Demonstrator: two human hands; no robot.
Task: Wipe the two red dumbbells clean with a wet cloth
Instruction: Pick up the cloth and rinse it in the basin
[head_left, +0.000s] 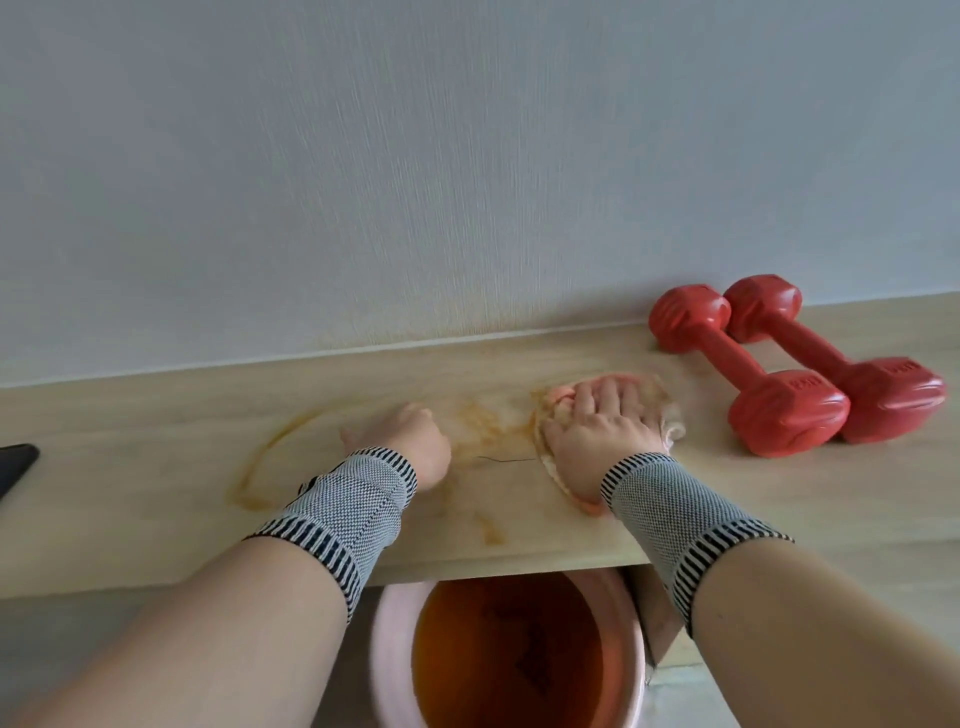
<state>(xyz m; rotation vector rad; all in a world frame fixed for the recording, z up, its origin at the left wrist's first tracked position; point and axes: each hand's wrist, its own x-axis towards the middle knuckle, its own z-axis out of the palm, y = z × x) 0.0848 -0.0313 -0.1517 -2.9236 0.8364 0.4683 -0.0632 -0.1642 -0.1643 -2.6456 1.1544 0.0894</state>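
Note:
Two red dumbbells lie side by side on the wooden tabletop at the right, the nearer one (748, 371) and the farther one (836, 358), touching each other. My right hand (600, 423) presses flat on a pinkish wet cloth (660, 395) spread on the table, left of the dumbbells and apart from them. My left hand (410, 436) rests on the table beside it, fingers curled under, holding nothing that I can see. Both wrists wear grey knitted bands.
Orange-brown wet streaks (270, 467) mark the table (156, 519) around my hands. A pink bucket (395, 649) of orange-brown water stands below the table's front edge. A dark object (15, 465) pokes in at the far left. A pale wall (467, 156) backs the table.

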